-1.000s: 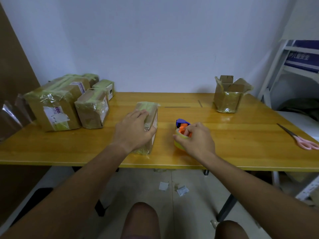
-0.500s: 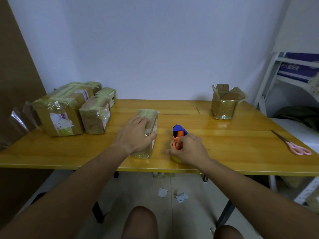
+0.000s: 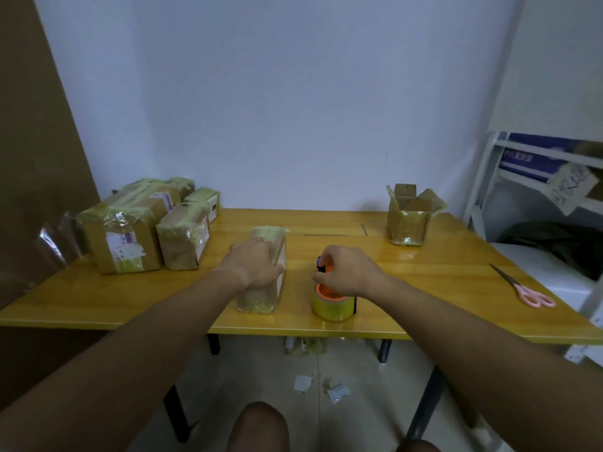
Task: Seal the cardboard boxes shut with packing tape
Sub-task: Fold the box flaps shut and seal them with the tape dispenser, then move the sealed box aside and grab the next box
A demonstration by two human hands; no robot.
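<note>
A small tape-wrapped cardboard box (image 3: 262, 298) stands at the middle of the wooden table (image 3: 424, 288). My left hand (image 3: 253, 264) rests on top of it, thumb down its right side. Just to the right stands a yellowish tape roll in an orange dispenser (image 3: 331, 303) with a blue part at its far end. My right hand (image 3: 349, 272) grips the dispenser's top with curled fingers. An open cardboard box (image 3: 409, 220) with its flaps up sits at the back right.
Several taped boxes (image 3: 143, 230) are grouped at the table's back left. Pink-handled scissors (image 3: 525, 287) lie near the right edge. A white shelf unit (image 3: 535, 177) stands to the right. Paper scraps (image 3: 326, 386) lie on the floor under the table.
My right hand has shifted on the dispenser, and the roll now stands nearer the front edge with more of it showing. The camera has tilted up. My left hand stays on the box.
</note>
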